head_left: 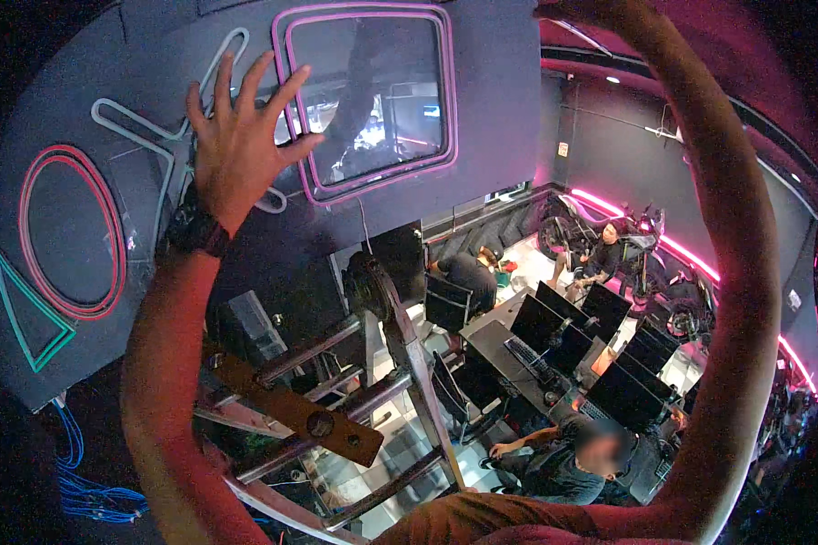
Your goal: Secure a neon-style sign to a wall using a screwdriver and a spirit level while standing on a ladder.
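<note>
My left hand (pixel 241 136), a dark watch (pixel 194 227) on its wrist, is raised with fingers spread before a dark panel (pixel 336 222). It overlaps a grey X-shaped light tube (pixel 136 136) and the left edge of a pink-purple square tube frame (pixel 447 91); whether it touches them I cannot tell. A red oval tube (pixel 118 272) and a green triangle tube (pixel 54 350) are farther left. My right hand (pixel 609 13) reaches up past the panel's right end at the picture's top edge. Its fingers are dark and partly cut off, so any grip is hidden.
Below me stands a ladder (pixel 418 363), with a brown flat bar (pixel 291 409) lying across it. Lower down are desks with several monitors (pixel 536 322), chairs (pixel 450 304), seated people (pixel 554 463) and motorcycles (pixel 645 263). Blue cables (pixel 100 495) hang at lower left.
</note>
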`<action>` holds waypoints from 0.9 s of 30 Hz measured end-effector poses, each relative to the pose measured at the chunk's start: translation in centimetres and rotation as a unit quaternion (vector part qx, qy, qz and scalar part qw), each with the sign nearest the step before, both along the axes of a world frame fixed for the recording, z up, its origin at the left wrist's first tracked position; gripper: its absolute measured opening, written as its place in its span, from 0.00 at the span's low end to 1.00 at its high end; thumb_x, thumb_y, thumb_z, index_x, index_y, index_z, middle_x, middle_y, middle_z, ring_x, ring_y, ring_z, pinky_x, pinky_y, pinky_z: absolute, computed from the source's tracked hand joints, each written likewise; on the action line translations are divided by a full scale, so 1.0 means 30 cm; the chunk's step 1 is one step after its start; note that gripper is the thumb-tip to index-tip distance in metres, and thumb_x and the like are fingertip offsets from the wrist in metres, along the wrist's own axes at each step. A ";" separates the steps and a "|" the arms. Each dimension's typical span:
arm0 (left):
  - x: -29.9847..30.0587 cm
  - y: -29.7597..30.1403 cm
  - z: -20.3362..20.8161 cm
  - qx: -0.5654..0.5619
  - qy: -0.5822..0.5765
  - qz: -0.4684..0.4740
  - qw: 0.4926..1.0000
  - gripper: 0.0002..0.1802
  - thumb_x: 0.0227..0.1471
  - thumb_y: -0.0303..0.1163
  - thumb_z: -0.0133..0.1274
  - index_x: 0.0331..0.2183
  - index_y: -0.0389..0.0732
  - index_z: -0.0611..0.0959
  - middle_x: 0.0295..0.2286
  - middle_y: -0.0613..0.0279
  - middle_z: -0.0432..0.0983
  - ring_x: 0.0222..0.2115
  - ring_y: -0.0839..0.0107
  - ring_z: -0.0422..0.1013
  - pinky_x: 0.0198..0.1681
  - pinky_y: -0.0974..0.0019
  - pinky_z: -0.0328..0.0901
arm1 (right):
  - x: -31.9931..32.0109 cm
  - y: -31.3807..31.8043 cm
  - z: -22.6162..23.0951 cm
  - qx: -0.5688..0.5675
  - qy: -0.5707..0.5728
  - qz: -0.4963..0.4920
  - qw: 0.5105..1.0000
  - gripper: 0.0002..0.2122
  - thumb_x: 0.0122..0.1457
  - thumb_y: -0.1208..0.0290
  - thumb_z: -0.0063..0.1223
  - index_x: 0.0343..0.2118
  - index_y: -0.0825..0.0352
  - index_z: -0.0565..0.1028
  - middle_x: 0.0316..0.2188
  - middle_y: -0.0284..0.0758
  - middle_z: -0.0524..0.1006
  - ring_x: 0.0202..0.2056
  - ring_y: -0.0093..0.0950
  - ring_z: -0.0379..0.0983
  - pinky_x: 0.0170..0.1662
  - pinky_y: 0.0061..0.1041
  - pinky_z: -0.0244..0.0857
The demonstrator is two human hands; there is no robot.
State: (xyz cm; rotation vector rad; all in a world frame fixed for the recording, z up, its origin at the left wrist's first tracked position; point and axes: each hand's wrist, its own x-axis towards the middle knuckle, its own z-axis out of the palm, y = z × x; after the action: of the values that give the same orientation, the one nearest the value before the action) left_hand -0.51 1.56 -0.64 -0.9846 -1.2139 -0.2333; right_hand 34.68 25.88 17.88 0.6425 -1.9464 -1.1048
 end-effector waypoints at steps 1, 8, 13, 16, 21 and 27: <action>-0.009 0.000 -0.002 0.001 0.000 0.001 1.000 0.45 0.48 0.67 0.60 0.65 0.69 0.68 0.64 0.64 0.61 0.66 0.49 0.53 0.61 0.25 0.49 | -0.003 -0.038 0.000 0.129 0.055 -0.133 0.981 0.13 0.62 0.59 0.59 0.46 0.57 0.84 0.40 0.40 0.83 0.39 0.41 0.81 0.38 0.42 0.77; -0.036 0.029 -0.007 0.000 0.000 0.026 1.000 0.44 0.49 0.66 0.59 0.66 0.72 0.66 0.66 0.68 0.58 0.67 0.50 0.53 0.62 0.25 0.49 | -0.029 0.001 0.007 -0.130 0.139 -0.228 0.955 0.11 0.56 0.66 0.67 0.39 0.66 0.84 0.32 0.43 0.84 0.30 0.32 0.83 0.30 0.33 0.76; -0.006 0.016 0.007 0.005 0.018 0.020 1.000 0.45 0.50 0.67 0.57 0.66 0.72 0.65 0.65 0.67 0.59 0.66 0.51 0.53 0.63 0.26 0.48 | -0.057 -0.107 0.100 -0.411 0.145 -0.406 0.803 0.12 0.56 0.59 0.68 0.33 0.65 0.85 0.27 0.42 0.84 0.30 0.31 0.82 0.30 0.32 0.74; -0.015 0.022 0.002 0.022 0.025 -0.011 0.999 0.45 0.48 0.68 0.58 0.65 0.69 0.69 0.63 0.66 0.62 0.66 0.51 0.54 0.60 0.25 0.51 | -0.053 -0.063 0.148 -0.324 0.108 -0.361 0.868 0.16 0.60 0.51 0.61 0.38 0.58 0.86 0.26 0.40 0.83 0.30 0.34 0.82 0.31 0.35 0.75; -0.002 -0.002 -0.003 0.003 -0.007 -0.002 1.000 0.45 0.48 0.69 0.58 0.65 0.69 0.68 0.63 0.64 0.61 0.66 0.47 0.53 0.61 0.24 0.48 | -0.043 0.115 0.211 -0.129 -0.198 -0.181 0.955 0.22 0.64 0.43 0.53 0.54 0.49 0.82 0.36 0.41 0.85 0.34 0.39 0.83 0.37 0.45 0.75; 0.002 0.008 -0.007 0.004 -0.008 -0.008 1.000 0.45 0.48 0.69 0.57 0.65 0.70 0.68 0.63 0.64 0.61 0.66 0.48 0.54 0.61 0.24 0.48 | -0.026 -0.013 0.054 -0.090 0.122 -0.343 0.927 0.19 0.61 0.52 0.59 0.50 0.57 0.81 0.39 0.44 0.81 0.36 0.42 0.82 0.34 0.44 0.75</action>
State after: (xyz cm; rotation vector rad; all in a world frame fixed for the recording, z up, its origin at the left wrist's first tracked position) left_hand -0.45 1.81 -0.85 -0.9863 -1.2186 -0.2582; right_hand 33.90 25.49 19.50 -0.3067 -2.0623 -1.3094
